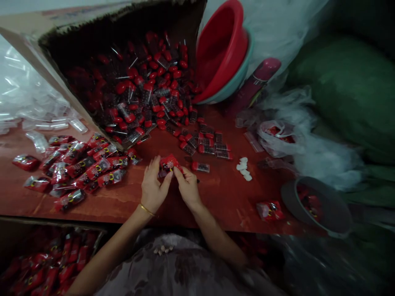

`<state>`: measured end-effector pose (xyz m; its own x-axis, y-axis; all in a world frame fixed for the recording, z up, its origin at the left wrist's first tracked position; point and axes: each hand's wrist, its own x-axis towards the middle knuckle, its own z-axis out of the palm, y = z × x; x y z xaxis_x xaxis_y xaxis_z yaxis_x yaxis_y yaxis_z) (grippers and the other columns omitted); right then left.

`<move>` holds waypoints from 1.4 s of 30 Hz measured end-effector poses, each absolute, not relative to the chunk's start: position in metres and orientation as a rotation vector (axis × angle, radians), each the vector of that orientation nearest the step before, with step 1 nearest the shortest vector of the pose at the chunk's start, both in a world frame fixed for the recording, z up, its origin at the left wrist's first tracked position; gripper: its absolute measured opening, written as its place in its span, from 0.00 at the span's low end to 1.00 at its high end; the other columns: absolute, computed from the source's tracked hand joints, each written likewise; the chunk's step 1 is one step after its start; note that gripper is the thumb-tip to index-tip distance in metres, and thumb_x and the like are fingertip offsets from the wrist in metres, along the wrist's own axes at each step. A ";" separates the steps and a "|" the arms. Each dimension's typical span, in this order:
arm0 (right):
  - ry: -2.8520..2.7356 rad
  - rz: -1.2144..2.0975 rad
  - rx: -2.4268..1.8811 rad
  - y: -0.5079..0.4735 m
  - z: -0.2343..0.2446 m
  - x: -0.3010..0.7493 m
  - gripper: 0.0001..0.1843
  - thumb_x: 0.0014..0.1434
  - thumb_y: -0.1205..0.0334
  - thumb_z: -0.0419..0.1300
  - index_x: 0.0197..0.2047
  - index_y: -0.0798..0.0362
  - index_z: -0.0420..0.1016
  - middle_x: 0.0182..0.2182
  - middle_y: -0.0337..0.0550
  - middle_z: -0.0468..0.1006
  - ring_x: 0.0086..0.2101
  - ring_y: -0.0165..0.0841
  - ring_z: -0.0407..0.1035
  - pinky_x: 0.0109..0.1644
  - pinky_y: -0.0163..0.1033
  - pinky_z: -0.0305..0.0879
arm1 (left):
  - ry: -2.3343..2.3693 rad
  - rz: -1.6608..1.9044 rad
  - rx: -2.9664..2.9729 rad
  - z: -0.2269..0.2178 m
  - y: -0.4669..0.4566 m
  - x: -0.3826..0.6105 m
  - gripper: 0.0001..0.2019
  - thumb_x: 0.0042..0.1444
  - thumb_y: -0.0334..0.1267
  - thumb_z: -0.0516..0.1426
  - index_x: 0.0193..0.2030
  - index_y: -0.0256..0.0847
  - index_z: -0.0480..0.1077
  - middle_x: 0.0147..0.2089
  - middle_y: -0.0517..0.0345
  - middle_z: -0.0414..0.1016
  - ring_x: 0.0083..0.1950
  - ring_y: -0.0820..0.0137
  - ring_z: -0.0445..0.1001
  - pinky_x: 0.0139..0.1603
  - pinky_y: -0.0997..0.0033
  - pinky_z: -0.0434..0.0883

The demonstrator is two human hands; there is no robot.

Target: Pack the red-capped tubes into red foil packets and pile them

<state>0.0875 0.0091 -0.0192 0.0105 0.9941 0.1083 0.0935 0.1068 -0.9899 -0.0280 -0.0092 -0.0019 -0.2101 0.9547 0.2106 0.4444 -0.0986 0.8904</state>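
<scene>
A small red printed packet (168, 162) is held between my two hands over the table's front half. My left hand (153, 186), with a gold bangle at the wrist, closes on its left side, thumb at the lower edge. My right hand (187, 187) pinches its right side between thumb and fingers. What is inside the packet I cannot make out. Just right of my hands lies a small clear container with a red cap (201, 167). More such containers (212, 144) lie in loose rows behind it. To the left is a pile of filled red packets (89, 164).
A tipped cardboard box (66, 88) spills many red-capped containers. Red (237, 24) and teal basins lean behind, beside a dark red flask (267, 70). At right are white pieces (243, 168), one packet (270, 210) and a grey bowl (336, 211). A box of packets (46, 267) stands below left.
</scene>
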 end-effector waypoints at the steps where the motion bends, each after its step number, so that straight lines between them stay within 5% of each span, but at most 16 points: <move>1: -1.325 1.037 -1.215 0.009 -0.020 0.088 0.15 0.60 0.55 0.51 0.29 0.54 0.72 0.24 0.38 0.73 0.28 0.29 0.67 0.33 0.33 0.62 | 1.564 1.293 1.356 -0.001 -0.010 -0.027 0.24 0.51 0.43 0.59 0.55 0.40 0.69 0.57 0.48 0.70 0.59 0.58 0.67 0.60 0.56 0.61; 5: -1.497 0.824 -1.290 0.003 -0.022 0.095 0.14 0.60 0.57 0.51 0.27 0.53 0.69 0.20 0.35 0.69 0.23 0.27 0.62 0.28 0.32 0.57 | 1.230 1.234 0.814 -0.003 -0.008 -0.023 0.18 0.43 0.46 0.64 0.38 0.35 0.78 0.39 0.51 0.80 0.40 0.65 0.76 0.48 0.66 0.69; 10: -1.586 0.653 -1.350 -0.001 -0.026 0.095 0.17 0.62 0.58 0.48 0.22 0.51 0.63 0.18 0.36 0.67 0.22 0.27 0.61 0.27 0.32 0.55 | 1.129 1.272 0.353 -0.001 -0.010 -0.010 0.17 0.30 0.43 0.69 0.29 0.37 0.77 0.30 0.57 0.79 0.31 0.74 0.73 0.38 0.74 0.69; 17: -1.648 0.804 -1.246 -0.001 -0.019 0.102 0.14 0.64 0.56 0.47 0.35 0.52 0.70 0.29 0.41 0.76 0.30 0.31 0.69 0.35 0.34 0.64 | 1.153 1.300 0.245 0.007 -0.003 -0.013 0.22 0.23 0.43 0.71 0.26 0.34 0.74 0.24 0.60 0.76 0.27 0.76 0.71 0.34 0.76 0.68; 21: -1.880 0.456 -1.404 0.014 -0.018 0.154 0.18 0.63 0.54 0.47 0.47 0.55 0.70 0.45 0.51 0.75 0.47 0.40 0.66 0.52 0.45 0.60 | 1.156 1.216 0.245 0.008 0.004 -0.024 0.21 0.27 0.46 0.70 0.26 0.35 0.72 0.25 0.60 0.76 0.28 0.74 0.73 0.35 0.72 0.68; 24: -2.026 0.168 -1.752 0.028 -0.026 0.195 0.26 0.57 0.49 0.55 0.54 0.57 0.66 0.53 0.57 0.69 0.51 0.49 0.61 0.52 0.54 0.57 | 1.128 1.158 0.248 0.008 0.005 -0.026 0.21 0.28 0.46 0.70 0.27 0.36 0.71 0.26 0.59 0.76 0.29 0.73 0.74 0.35 0.72 0.68; 30: -2.191 0.128 -1.778 0.031 -0.041 0.208 0.22 0.60 0.51 0.53 0.53 0.55 0.68 0.48 0.53 0.73 0.46 0.46 0.62 0.50 0.50 0.56 | 1.121 1.123 0.216 0.007 0.005 -0.024 0.21 0.28 0.45 0.70 0.27 0.36 0.70 0.25 0.61 0.75 0.27 0.73 0.73 0.36 0.71 0.68; 35: -2.015 0.311 -1.748 0.024 -0.041 0.193 0.17 0.57 0.52 0.55 0.43 0.55 0.72 0.39 0.52 0.75 0.40 0.44 0.65 0.44 0.48 0.61 | 1.140 1.153 0.220 0.006 0.005 -0.031 0.21 0.28 0.45 0.70 0.27 0.36 0.70 0.25 0.61 0.75 0.28 0.73 0.73 0.37 0.70 0.69; 42: -1.596 1.128 -1.334 -0.021 -0.009 0.172 0.11 0.55 0.55 0.59 0.40 0.51 0.72 0.30 0.39 0.75 0.26 0.29 0.68 0.30 0.35 0.66 | 1.186 1.224 0.288 0.007 0.003 -0.024 0.20 0.27 0.45 0.70 0.23 0.35 0.71 0.24 0.59 0.75 0.27 0.74 0.72 0.35 0.72 0.69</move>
<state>0.1722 -0.0213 -0.0090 -0.1691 0.9855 0.0119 0.3177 0.0660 -0.9459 -0.0243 0.0026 0.0068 -0.1249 0.8314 -0.5415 -0.5670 0.3880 0.7266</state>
